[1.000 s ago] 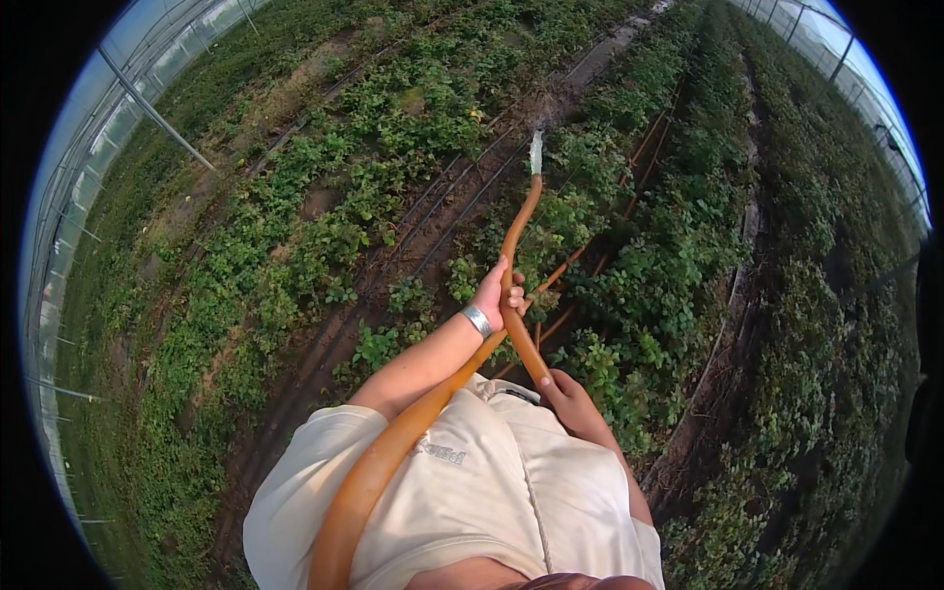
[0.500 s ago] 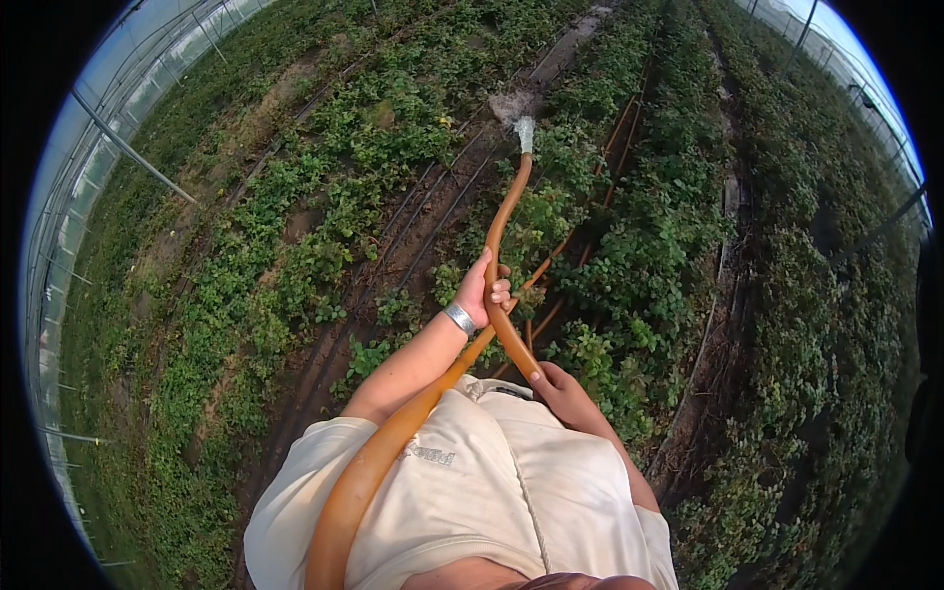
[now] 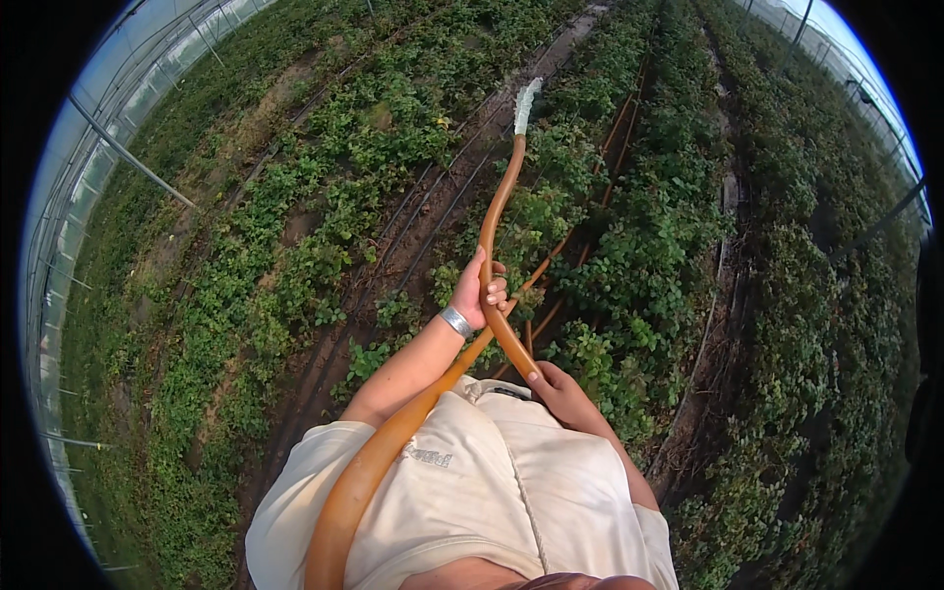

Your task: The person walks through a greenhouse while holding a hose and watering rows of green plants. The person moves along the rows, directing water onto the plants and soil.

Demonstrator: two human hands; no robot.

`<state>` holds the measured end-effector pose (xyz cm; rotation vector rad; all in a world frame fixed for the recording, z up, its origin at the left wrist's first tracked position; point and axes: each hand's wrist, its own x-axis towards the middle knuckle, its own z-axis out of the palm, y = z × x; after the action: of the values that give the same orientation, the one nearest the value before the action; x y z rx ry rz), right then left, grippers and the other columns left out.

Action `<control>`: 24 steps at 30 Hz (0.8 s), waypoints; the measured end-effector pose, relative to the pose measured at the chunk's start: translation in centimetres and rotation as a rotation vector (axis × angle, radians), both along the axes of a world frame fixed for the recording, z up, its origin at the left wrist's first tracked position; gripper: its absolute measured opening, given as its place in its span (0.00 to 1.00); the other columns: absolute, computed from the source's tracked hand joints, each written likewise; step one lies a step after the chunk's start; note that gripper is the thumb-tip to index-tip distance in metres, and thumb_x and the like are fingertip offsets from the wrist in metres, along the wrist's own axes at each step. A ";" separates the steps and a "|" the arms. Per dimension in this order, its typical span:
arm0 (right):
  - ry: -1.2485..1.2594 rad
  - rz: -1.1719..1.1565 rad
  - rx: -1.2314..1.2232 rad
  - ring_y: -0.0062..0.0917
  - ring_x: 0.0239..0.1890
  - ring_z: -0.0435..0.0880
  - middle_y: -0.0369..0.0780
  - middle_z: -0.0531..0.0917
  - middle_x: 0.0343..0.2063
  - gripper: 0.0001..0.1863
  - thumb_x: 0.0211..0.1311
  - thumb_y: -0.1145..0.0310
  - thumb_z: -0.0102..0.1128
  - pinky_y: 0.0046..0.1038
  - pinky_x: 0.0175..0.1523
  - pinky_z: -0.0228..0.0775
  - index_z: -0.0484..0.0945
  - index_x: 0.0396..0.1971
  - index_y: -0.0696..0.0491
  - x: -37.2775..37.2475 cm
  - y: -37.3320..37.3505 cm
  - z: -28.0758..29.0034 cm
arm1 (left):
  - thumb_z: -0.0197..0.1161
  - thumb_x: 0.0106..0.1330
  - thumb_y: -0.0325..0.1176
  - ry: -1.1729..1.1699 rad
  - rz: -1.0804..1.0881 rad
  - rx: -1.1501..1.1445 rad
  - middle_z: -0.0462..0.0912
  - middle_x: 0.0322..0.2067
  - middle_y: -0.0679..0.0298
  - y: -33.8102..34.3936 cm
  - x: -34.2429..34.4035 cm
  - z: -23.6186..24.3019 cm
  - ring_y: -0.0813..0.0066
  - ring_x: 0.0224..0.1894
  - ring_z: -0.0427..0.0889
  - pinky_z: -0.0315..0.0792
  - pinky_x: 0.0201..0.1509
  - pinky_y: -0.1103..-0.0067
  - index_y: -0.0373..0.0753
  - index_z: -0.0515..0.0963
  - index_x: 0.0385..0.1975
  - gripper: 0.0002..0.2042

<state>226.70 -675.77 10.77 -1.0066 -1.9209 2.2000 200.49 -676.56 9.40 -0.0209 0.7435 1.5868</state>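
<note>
An orange-brown hose (image 3: 501,197) rises in front of me, its far end pointing ahead over the plants. A whitish stream of water (image 3: 526,103) leaves that end. My left hand (image 3: 479,292) is wrapped round the hose about midway along its front stretch, with a silver band (image 3: 456,322) on the wrist. Lower down, at my waist, my right hand (image 3: 559,388) grips the same hose, its thumb on top and the other fingers mostly hidden. Another thick length of the hose passes over my left shoulder, down across my pale shirt (image 3: 472,472), and crosses beneath the held part.
Rows of low leafy green plants (image 3: 324,211) run away on both sides. Dark thin pipes (image 3: 433,211) lie along the soil to the left of the hose. Orange hose lengths (image 3: 621,128) lie among plants ahead right. Metal poles (image 3: 133,154) and translucent sheeting stand at the sides.
The hose's far end has swung slightly up and to the left. The water stream now looks longer, and the spray burst at its tip no longer shows. Both hands keep their grip.
</note>
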 end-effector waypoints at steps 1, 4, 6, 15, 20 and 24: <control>0.003 0.004 0.005 0.17 0.34 0.72 0.35 0.79 0.33 0.24 0.74 0.54 0.52 0.23 0.41 0.68 0.73 0.54 0.61 0.0 0.0 -0.4 | 0.51 0.69 0.64 0.006 0.007 -0.006 0.66 0.10 0.76 -0.1 -0.1 -0.1 0.83 0.10 0.65 0.67 0.22 0.78 0.45 0.74 0.30 0.25; -0.018 0.017 0.002 0.18 0.34 0.72 0.35 0.79 0.33 0.24 0.74 0.54 0.52 0.24 0.41 0.68 0.73 0.54 0.61 -0.2 0.0 -0.3 | 0.52 0.68 0.64 0.010 0.021 -0.027 0.67 0.10 0.76 -0.5 -0.2 -0.6 0.82 0.10 0.66 0.68 0.22 0.78 0.45 0.74 0.29 0.25; -0.039 0.025 -0.008 0.18 0.34 0.73 0.35 0.79 0.33 0.24 0.74 0.54 0.52 0.24 0.41 0.68 0.74 0.53 0.61 -0.4 0.0 -0.1 | 0.52 0.68 0.64 0.003 0.038 -0.050 0.67 0.10 0.76 -0.6 -0.4 -1.0 0.82 0.10 0.67 0.69 0.22 0.78 0.45 0.74 0.29 0.25; -0.029 0.065 -0.030 0.20 0.40 0.76 0.39 0.82 0.38 0.24 0.73 0.56 0.54 0.25 0.47 0.70 0.73 0.55 0.61 -0.8 -0.3 -1.0 | 0.53 0.67 0.65 -0.083 0.117 -0.102 0.65 0.11 0.75 -3.1 -1.0 -3.4 0.81 0.12 0.65 0.66 0.25 0.77 0.46 0.71 0.30 0.25; -0.053 0.104 -0.022 0.21 0.41 0.76 0.40 0.82 0.39 0.23 0.73 0.57 0.54 0.25 0.49 0.70 0.74 0.54 0.62 -0.8 -0.5 -1.2 | 0.53 0.67 0.65 -0.119 0.160 -0.132 0.64 0.13 0.77 -4.7 -0.7 -4.0 0.82 0.13 0.65 0.65 0.26 0.79 0.46 0.72 0.30 0.25; -0.067 0.150 -0.033 0.20 0.39 0.76 0.38 0.81 0.37 0.23 0.73 0.56 0.53 0.25 0.47 0.70 0.74 0.54 0.61 -0.7 -0.4 -1.5 | 0.53 0.67 0.65 -0.096 0.213 -0.174 0.64 0.13 0.78 -5.6 -0.5 -4.3 0.83 0.14 0.64 0.65 0.26 0.79 0.46 0.71 0.31 0.25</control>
<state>226.01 -676.18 9.22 -0.9825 -2.0593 2.3117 199.96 -682.18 5.07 -0.3107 0.8228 1.7046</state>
